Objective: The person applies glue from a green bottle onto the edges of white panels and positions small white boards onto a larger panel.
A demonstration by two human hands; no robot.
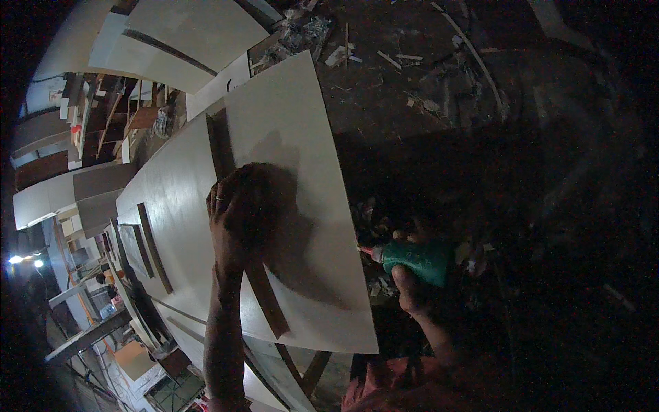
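Observation:
A large white panel lies in front of me, its long right edge facing the dark floor. My left hand is on top of it, fingers curled over the narrow brown edge along the panel's left side. Shadow hides part of that hand. Right of the panel, my right hand is wrapped round a green squeeze bottle, thumb on its near side. The bottle lies sideways, and its red nozzle points left at the panel's right edge. Darkness hides whether the nozzle touches it.
More white panels with brown strips lie to the left, and others at the far left. Wood offcuts and shelving stand beyond. Scraps and clear plastic litter the dark floor. Bright lamps glow at the left rim.

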